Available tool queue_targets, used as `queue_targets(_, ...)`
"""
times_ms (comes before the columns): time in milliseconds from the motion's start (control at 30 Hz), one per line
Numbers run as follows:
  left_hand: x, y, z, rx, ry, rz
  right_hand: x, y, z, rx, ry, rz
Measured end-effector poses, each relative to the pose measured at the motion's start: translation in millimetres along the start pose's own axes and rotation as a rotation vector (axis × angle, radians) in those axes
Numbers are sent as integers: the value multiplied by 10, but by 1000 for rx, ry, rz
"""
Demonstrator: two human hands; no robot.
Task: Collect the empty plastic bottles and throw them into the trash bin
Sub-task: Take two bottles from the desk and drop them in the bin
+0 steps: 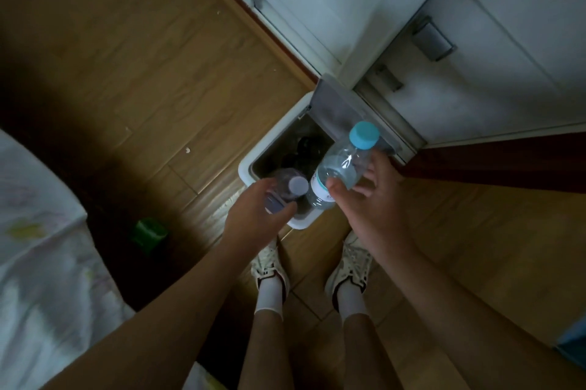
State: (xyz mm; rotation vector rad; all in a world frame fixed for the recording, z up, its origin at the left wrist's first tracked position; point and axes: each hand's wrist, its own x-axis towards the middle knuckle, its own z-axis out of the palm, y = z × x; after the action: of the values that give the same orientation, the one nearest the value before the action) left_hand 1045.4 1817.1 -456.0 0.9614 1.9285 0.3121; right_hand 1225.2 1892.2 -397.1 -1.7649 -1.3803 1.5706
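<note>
A white trash bin [253, 156] stands on the wooden floor with its grey lid [342, 110] raised against the cabinet. Dark rubbish lies inside. My left hand [253, 215] grips a clear bottle with a pale purple cap [293, 185] over the bin's near corner. My right hand [371, 196] holds a clear bottle with a light blue cap [344, 164], tilted, over the bin's opening. Its fingers look loose around the bottle.
White cabinets with metal handles [432, 40] rise behind the bin. A bed with a pale floral sheet [35, 247] fills the left. A green object [149, 234] sits on the floor by the bed. My feet in white shoes [350, 266] stand just before the bin.
</note>
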Motion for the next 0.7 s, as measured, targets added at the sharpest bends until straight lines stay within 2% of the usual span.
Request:
queue_targets(333, -156, -361, -410, 21, 17, -124, 201, -341, 146, -107, -55, -32)
queue_targets(700, -102, -590, -582, -8, 92, -163, 413, -180, 274, -161, -79, 20)
